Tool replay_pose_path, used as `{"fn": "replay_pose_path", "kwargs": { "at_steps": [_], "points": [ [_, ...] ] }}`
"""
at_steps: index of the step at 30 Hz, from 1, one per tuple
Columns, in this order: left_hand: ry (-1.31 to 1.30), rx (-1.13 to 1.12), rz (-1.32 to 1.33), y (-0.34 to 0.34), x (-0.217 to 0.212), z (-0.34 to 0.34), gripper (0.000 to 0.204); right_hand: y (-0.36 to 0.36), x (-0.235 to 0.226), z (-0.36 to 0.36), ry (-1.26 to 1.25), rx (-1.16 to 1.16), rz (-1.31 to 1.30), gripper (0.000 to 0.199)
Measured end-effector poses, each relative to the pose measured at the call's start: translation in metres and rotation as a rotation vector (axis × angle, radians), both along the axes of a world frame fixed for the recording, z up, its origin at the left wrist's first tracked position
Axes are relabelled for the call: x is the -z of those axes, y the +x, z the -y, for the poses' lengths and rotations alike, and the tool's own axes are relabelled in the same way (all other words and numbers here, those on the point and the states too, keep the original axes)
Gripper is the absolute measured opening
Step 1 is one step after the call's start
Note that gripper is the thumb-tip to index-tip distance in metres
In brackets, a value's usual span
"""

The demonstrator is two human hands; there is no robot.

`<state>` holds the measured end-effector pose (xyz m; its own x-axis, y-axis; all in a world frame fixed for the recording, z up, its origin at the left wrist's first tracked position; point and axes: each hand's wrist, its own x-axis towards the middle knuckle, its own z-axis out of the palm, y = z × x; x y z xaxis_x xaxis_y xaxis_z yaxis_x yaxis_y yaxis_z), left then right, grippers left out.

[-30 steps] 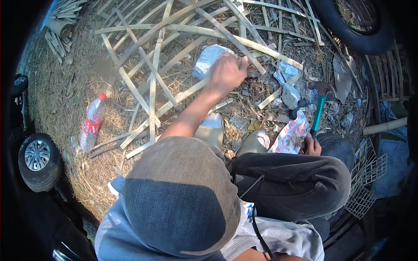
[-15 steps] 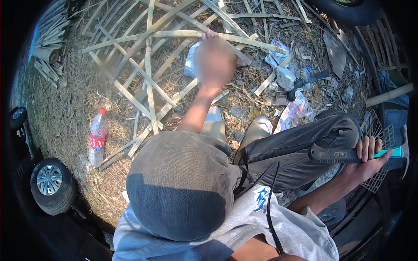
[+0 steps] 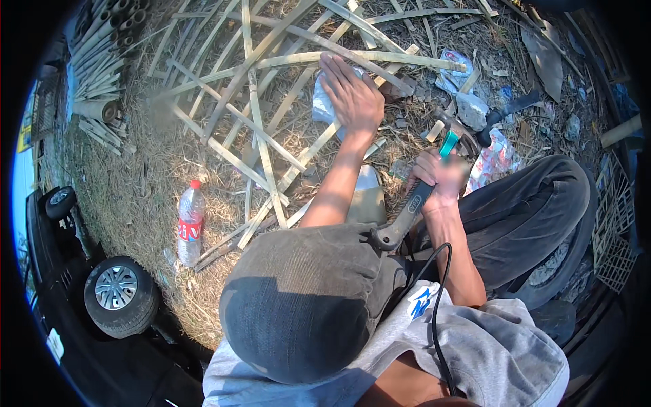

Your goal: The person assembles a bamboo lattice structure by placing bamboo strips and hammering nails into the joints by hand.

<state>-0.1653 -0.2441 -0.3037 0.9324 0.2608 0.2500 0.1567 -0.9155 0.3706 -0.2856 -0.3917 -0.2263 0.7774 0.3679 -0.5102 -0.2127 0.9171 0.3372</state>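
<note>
Split bamboo strips lie crossed over each other on the ground, forming a loose lattice. My left hand rests on the strips with its fingers stretched out, beside a pale white block or bag partly hidden beneath. In my right hand is a claw hammer, gripped around its black and green handle. The hammer's metal head is raised in front of my knees, to the right of my left hand. The butt of its handle points back toward my left thigh.
A plastic bottle with a red cap stands left. Bamboo poles are stacked far left, and a vehicle wheel is near left. A grey stone, a dark-handled tool and a patterned plastic bag lie to the right.
My right hand has brought the hammer from beyond my right knee inward to the middle, turning it so the head points away from me. My left hand remains at the bamboo strips.
</note>
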Motion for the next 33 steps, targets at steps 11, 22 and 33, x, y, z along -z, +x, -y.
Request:
{"fn": "replay_pose_path", "kwargs": {
  "at_steps": [11,22,33],
  "points": [
    [0.07,-0.061,-0.062,0.0,0.002,-0.002,0.077,0.017,-0.032,-0.02,0.17,-0.028,-0.068,0.057],
    [0.042,-0.117,-0.094,0.003,-0.005,0.006,0.078,0.026,-0.042,-0.008,0.05,0.1,-0.156,0.046],
    [0.005,-0.093,-0.154,0.0,-0.003,-0.003,0.079,0.015,-0.05,-0.028,0.229,-0.124,-0.164,0.025]
  ]
}}
